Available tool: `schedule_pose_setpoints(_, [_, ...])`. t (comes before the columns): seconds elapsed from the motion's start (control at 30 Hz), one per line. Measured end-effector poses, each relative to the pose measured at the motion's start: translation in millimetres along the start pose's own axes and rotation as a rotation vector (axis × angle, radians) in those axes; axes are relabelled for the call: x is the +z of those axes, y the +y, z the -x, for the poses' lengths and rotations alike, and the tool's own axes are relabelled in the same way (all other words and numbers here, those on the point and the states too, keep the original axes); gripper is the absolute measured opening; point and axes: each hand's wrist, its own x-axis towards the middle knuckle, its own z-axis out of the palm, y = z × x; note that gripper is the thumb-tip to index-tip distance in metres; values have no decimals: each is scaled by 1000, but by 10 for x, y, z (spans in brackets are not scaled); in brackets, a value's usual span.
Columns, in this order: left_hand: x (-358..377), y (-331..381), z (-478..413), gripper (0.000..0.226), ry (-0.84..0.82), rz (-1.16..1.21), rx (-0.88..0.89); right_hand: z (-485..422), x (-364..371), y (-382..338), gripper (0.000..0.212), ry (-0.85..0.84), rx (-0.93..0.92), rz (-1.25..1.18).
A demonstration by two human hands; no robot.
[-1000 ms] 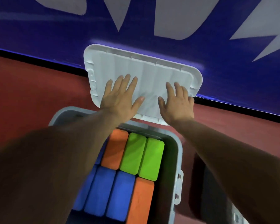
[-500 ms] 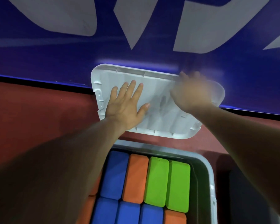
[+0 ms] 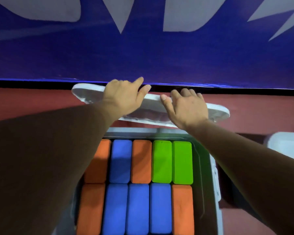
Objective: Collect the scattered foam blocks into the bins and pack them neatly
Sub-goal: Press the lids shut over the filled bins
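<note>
A grey bin [image 3: 209,175] sits below me, packed with foam blocks standing in two neat rows: orange [image 3: 141,161], blue [image 3: 120,161] and green [image 3: 172,161] in the far row, orange and blue [image 3: 137,209] in the near row. Just beyond the bin's far rim, both my hands hold the white lid [image 3: 217,111], which is lifted off the floor and tilted nearly flat. My left hand [image 3: 124,95] grips its far edge at the left. My right hand [image 3: 185,106] grips the same edge further right.
A blue banner [image 3: 143,53] with pale lettering stands along the far side of the red floor [image 3: 24,102]. Part of a second white container [image 3: 287,146] shows at the right edge.
The lid leaned against the banner with my palms flat on it. Both hands have since curled over its far edge and tipped it down toward the bin.
</note>
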Motion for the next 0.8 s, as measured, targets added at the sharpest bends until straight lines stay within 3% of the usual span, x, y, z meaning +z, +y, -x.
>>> schedule_pose_setpoints(0.07, [-36,33,249,83,-20,-21,47,279,2,-74,71,-21,8,-6])
schedule_pose_setpoints(0.23, [-31,107,1053,72,-61,58,18,858,-7,-263,68,-6,-34,3])
schedule_pose_setpoints(0.33, [-4,158,1475,66,3,62,30,1143,-113,-365,72,-3,-51,-5])
schedule_pose_setpoints(0.53, [-47,352,2401,75,63,10,98,2149,-122,-501,68,55,-98,-34])
schedule_pose_setpoints(0.8, [519,757,3647,76,118,-91,237,3351,513,-586,57,200,-174,-115])
